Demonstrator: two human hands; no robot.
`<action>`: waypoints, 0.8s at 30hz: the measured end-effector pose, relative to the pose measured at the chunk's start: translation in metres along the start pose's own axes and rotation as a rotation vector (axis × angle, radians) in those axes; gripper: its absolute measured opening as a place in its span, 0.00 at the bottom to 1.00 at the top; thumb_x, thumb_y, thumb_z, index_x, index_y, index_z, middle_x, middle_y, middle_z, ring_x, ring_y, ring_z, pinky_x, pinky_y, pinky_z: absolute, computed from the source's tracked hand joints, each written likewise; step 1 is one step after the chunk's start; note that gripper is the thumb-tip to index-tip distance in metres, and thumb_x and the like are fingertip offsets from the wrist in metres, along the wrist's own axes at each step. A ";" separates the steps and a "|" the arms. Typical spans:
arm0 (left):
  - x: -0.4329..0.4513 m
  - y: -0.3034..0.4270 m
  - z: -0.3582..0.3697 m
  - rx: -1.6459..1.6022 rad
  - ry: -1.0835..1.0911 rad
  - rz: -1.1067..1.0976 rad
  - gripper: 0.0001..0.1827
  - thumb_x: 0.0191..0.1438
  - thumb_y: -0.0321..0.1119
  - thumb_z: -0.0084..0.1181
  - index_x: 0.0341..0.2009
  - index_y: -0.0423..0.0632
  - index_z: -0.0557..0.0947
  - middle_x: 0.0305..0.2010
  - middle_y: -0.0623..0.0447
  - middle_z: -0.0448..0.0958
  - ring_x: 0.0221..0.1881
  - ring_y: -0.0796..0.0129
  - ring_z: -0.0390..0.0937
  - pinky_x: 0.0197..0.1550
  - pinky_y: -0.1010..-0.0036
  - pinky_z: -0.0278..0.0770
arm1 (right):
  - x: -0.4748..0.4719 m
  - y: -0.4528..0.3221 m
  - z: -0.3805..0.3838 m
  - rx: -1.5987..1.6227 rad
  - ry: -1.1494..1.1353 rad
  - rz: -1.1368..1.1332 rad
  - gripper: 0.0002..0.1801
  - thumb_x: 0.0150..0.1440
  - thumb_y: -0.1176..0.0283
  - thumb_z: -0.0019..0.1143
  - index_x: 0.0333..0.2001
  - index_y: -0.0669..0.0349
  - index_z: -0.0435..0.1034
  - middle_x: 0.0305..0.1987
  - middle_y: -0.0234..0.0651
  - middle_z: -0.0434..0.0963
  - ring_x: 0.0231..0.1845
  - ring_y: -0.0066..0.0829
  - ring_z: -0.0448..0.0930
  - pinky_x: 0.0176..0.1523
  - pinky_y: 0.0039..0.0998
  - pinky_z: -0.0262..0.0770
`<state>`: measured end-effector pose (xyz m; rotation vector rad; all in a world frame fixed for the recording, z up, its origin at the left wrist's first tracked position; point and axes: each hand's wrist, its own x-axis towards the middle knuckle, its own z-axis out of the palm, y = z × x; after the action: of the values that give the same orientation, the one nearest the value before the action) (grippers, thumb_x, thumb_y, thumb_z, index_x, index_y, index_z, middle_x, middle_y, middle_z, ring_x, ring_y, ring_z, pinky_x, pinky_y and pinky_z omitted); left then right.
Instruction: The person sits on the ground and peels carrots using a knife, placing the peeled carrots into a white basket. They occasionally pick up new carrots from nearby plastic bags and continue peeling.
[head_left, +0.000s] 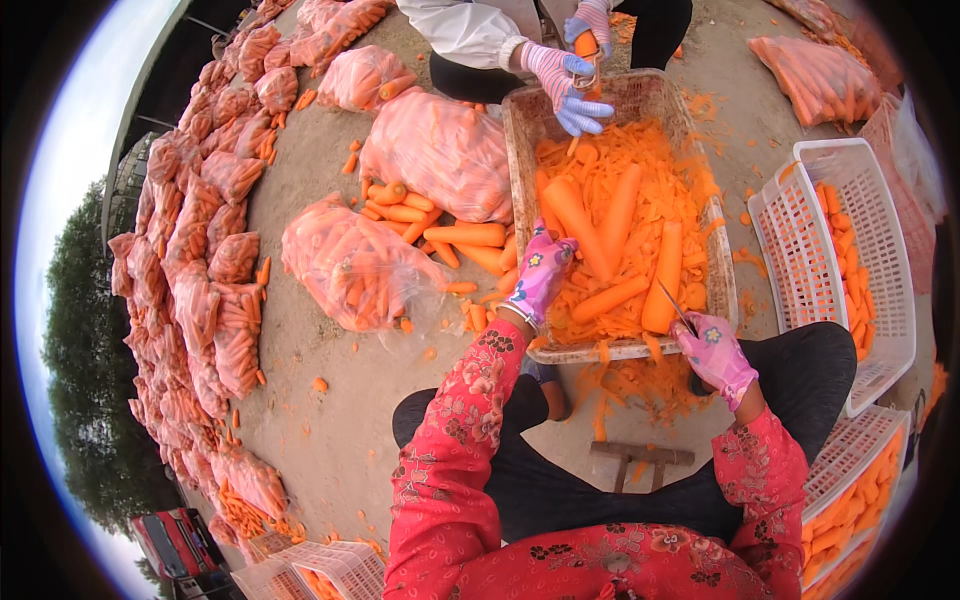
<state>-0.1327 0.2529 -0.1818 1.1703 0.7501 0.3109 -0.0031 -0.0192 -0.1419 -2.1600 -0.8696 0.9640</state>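
My left hand (541, 264), in a pink flowered glove, is at the left rim of a dirty plastic crate (721, 259). Its fingertips reach the lower end of a carrot just inside; whether they grip it cannot be made out. A matching glove covers my right hand (712, 352), which holds a thin-bladed knife (676, 306) at the crate's near right corner. The blade points up and left across a large peeled carrot (664, 277). Orange peelings (652, 161) fill the crate, with several carrots on top, among them a thick carrot (577, 225) and a smaller carrot (610, 298).
Across the crate, a co-worker's striped-gloved hands (559, 86) hold a carrot and a peeler (589, 69). Plastic sacks of carrots (439, 154) and loose carrots (469, 234) lie left. White baskets (780, 225) with carrots stand right. A wooden stool (641, 454) is between my legs.
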 end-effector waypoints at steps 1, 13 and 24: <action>-0.003 0.004 -0.009 0.095 0.017 0.016 0.46 0.53 0.38 0.59 0.69 0.35 0.50 0.52 0.49 0.72 0.52 0.65 0.70 0.57 0.72 0.65 | -0.004 -0.014 -0.005 0.032 0.017 0.031 0.19 0.61 0.61 0.50 0.35 0.71 0.73 0.25 0.48 0.75 0.26 0.41 0.76 0.34 0.33 0.70; -0.072 0.008 -0.258 1.218 0.211 -0.323 0.29 0.55 0.44 0.55 0.59 0.43 0.73 0.52 0.42 0.78 0.53 0.55 0.75 0.56 0.66 0.70 | 0.002 -0.016 0.023 0.740 -0.105 0.072 0.17 0.60 0.70 0.54 0.51 0.68 0.67 0.32 0.26 0.71 0.34 0.15 0.72 0.39 0.15 0.67; 0.136 -0.100 -0.272 1.821 0.154 0.220 0.30 0.52 0.33 0.50 0.62 0.48 0.66 0.67 0.45 0.63 0.64 0.52 0.64 0.61 0.59 0.66 | 0.025 -0.050 0.034 0.678 -0.003 0.293 0.21 0.61 0.64 0.53 0.54 0.66 0.65 0.26 0.25 0.64 0.16 0.08 0.56 0.19 0.13 0.47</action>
<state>-0.2326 0.4886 -0.3737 2.9684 1.0056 -0.2417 -0.0325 0.0380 -0.1335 -1.7059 -0.1683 1.1922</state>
